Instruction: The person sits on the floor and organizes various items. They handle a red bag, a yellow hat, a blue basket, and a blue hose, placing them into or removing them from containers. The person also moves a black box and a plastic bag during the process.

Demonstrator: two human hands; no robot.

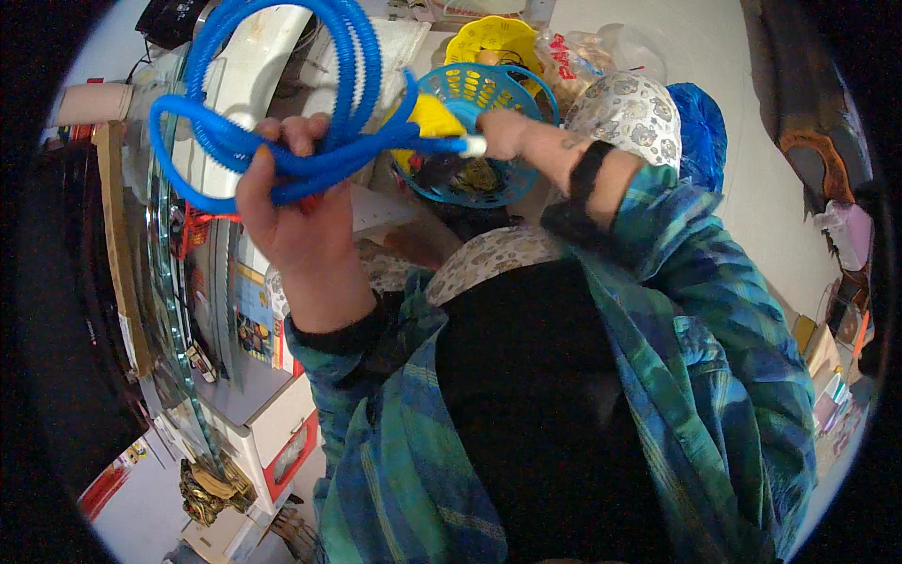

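Note:
My left hand (pixel 299 211) is wrapped around a coiled blue corrugated hose (pixel 359 77), whose loops rise above the fingers and out to the left. From the coil, hose runs right to a white end piece (pixel 474 146). That end lies against my right hand (pixel 502 134), which is over a blue plastic basket (pixel 461 194). The right fingers are mostly hidden, so their grip cannot be told. Beside the white end, a flat yellow piece (pixel 435 116) shows. Dark and mixed small items (pixel 476 173) lie inside the basket.
Behind the basket stands a yellow bowl (pixel 486 35) with items in it. Right of that are a clear plastic bag (pixel 574 60) and a blue plastic bag (pixel 694 134). Glass shelving edges (pixel 165 282) run along the left, above a gold figurine (pixel 215 490).

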